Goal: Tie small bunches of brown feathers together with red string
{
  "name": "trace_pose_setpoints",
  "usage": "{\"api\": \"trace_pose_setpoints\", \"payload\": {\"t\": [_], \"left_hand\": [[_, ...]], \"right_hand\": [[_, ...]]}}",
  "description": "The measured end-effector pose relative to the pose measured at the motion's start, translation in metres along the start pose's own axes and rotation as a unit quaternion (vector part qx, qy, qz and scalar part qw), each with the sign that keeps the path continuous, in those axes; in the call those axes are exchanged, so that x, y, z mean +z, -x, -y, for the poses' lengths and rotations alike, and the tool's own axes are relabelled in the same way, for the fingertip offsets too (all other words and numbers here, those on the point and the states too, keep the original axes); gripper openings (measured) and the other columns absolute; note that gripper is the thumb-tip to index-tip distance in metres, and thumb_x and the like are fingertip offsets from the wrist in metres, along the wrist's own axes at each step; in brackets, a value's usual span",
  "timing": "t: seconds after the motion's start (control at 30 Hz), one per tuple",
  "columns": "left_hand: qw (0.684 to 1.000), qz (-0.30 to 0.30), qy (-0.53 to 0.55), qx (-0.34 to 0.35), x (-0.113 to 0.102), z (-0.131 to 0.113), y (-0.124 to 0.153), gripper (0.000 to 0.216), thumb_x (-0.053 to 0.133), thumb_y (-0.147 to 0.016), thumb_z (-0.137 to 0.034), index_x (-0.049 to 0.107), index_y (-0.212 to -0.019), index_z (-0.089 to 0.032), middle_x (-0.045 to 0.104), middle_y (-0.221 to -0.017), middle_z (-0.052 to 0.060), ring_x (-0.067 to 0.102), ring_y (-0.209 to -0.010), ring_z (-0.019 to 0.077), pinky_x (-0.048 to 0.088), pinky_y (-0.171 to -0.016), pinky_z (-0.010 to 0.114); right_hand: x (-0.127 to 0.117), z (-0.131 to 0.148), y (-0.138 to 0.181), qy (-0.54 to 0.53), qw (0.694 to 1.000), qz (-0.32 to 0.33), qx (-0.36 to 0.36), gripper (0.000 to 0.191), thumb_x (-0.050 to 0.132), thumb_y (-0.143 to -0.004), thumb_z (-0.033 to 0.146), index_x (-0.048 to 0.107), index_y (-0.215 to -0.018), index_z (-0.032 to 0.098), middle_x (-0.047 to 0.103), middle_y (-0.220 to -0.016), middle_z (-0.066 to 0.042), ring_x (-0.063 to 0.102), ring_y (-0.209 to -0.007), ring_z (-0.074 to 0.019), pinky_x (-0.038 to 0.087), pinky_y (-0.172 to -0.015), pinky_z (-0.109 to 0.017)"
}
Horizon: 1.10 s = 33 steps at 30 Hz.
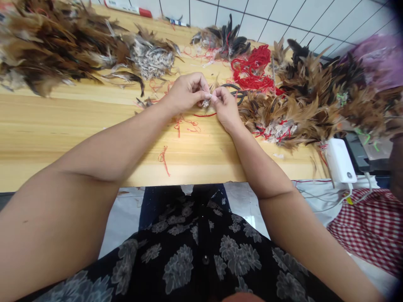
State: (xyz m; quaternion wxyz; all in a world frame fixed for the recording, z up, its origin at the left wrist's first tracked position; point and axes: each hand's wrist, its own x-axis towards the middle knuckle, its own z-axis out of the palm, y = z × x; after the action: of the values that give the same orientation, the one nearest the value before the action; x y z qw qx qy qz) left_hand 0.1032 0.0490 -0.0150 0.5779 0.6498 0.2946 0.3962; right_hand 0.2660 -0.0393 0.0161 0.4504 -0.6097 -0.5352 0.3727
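Close together over the wooden table, my left hand (189,90) and my right hand (226,108) are both closed in a pinch. Between the fingertips is a small feather bundle (205,103), its whitish quill ends pointing towards me. My left fingers grip it, and the right thumb and forefinger pinch at its side; whether they also hold a thread is too small to tell. A short piece of red yarn (204,115) shows just below the hands. Black-handled scissors (242,95) lie behind my right hand, partly hidden by it.
Brown feathers (63,46) are heaped at the left, with a pale-ended bundle (151,56) beside them. Tied feather bundles (280,130) lie at the right. A red yarn skein (252,67) sits at the back. A white power bank (340,161) with cables rests near the right edge.
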Motion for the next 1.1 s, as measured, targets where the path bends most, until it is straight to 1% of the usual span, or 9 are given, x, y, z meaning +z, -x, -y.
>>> {"api": "trace_pose_setpoints", "payload": {"t": [0.17,0.4,0.5,0.6,0.67,0.77,0.87,0.93,1.1], "left_hand": [[0.999,-0.036,0.013,-0.02,0.002,-0.01,0.003,0.04,0.1,-0.098,-0.021,0.063,-0.084,-0.026,0.074,-0.079,0.0,0.074,-0.091,0.0245,0.061,-0.086,0.04],[0.998,-0.045,0.024,-0.021,0.003,-0.013,0.006,0.044,0.104,-0.096,-0.025,0.061,-0.084,-0.027,0.074,-0.08,0.002,0.08,-0.099,0.0286,0.059,-0.088,0.04],[1.0,-0.025,0.008,0.005,-0.001,-0.011,0.008,0.039,0.102,-0.094,-0.036,0.064,-0.087,-0.029,0.083,-0.091,0.002,0.076,-0.104,0.0266,0.057,-0.096,0.042],[1.0,0.011,0.008,0.024,-0.009,-0.008,0.009,0.049,0.104,-0.087,-0.061,0.064,-0.089,-0.032,0.086,-0.098,0.0,0.072,-0.105,0.0272,0.053,-0.103,0.048],[0.999,0.024,0.007,0.027,-0.015,-0.006,0.008,0.055,0.104,-0.086,-0.069,0.063,-0.091,-0.033,0.084,-0.095,0.0,0.073,-0.109,0.0296,0.051,-0.106,0.05],[0.999,0.023,0.005,0.024,-0.022,-0.003,0.003,0.054,0.106,-0.09,-0.062,0.062,-0.095,-0.032,0.085,-0.094,-0.001,0.073,-0.109,0.0275,0.053,-0.104,0.048],[0.999,-0.005,0.015,0.035,-0.025,-0.002,-0.002,0.047,0.101,-0.096,-0.045,0.058,-0.088,-0.029,0.087,-0.098,-0.001,0.068,-0.087,0.0194,0.056,-0.092,0.043],[0.999,-0.027,-0.001,0.04,-0.026,-0.003,-0.003,0.04,0.093,-0.102,-0.031,0.056,-0.087,-0.028,0.086,-0.095,-0.001,0.066,-0.082,0.0177,0.057,-0.089,0.041],[0.987,-0.104,-0.094,0.074,-0.025,-0.005,-0.003,0.029,0.087,-0.098,-0.028,0.061,-0.085,-0.033,0.078,-0.087,0.0,0.066,-0.089,0.0262,0.053,-0.089,0.045]], "right_hand": [[-0.006,-0.002,-0.005,0.03,0.999,-0.004,-0.018,0.028,0.066,-0.112,0.016,0.055,-0.087,0.026,0.061,-0.096,0.001,0.063,-0.11,-0.0193,0.057,-0.112,-0.033],[-0.013,-0.003,-0.007,0.041,0.998,0.048,-0.026,0.027,0.07,-0.11,0.019,0.057,-0.087,0.027,0.062,-0.099,0.0,0.062,-0.114,-0.0215,0.059,-0.116,-0.036],[-0.016,-0.007,-0.01,0.037,0.998,0.041,-0.028,0.026,0.071,-0.109,0.021,0.058,-0.087,0.026,0.063,-0.1,0.0,0.062,-0.115,-0.0209,0.058,-0.116,-0.036],[-0.018,-0.015,-0.015,0.059,0.997,0.029,-0.031,0.025,0.071,-0.112,0.028,0.06,-0.09,0.026,0.066,-0.102,0.0,0.064,-0.116,-0.021,0.058,-0.116,-0.036],[-0.02,-0.019,-0.018,0.094,0.995,0.027,-0.033,0.025,0.067,-0.116,0.033,0.061,-0.092,0.026,0.069,-0.102,-0.001,0.067,-0.117,-0.0217,0.058,-0.116,-0.037],[-0.023,-0.017,-0.02,0.182,0.981,0.042,-0.049,0.023,0.062,-0.118,0.029,0.064,-0.095,0.026,0.077,-0.109,-0.004,0.071,-0.12,-0.0237,0.057,-0.12,-0.04],[-0.025,-0.008,-0.015,0.294,0.951,0.074,-0.061,0.02,0.06,-0.116,0.023,0.07,-0.099,0.025,0.083,-0.124,-0.01,0.073,-0.127,-0.0278,0.056,-0.121,-0.042],[-0.025,-0.003,-0.01,0.353,0.929,0.093,-0.058,0.02,0.059,-0.114,0.022,0.073,-0.1,0.025,0.084,-0.128,-0.011,0.073,-0.128,-0.0304,0.058,-0.114,-0.042],[-0.028,0.003,-0.002,0.414,0.901,0.111,-0.071,0.02,0.061,-0.108,0.017,0.077,-0.101,0.025,0.085,-0.122,-0.011,0.077,-0.126,-0.032,0.058,-0.102,-0.039]]}}
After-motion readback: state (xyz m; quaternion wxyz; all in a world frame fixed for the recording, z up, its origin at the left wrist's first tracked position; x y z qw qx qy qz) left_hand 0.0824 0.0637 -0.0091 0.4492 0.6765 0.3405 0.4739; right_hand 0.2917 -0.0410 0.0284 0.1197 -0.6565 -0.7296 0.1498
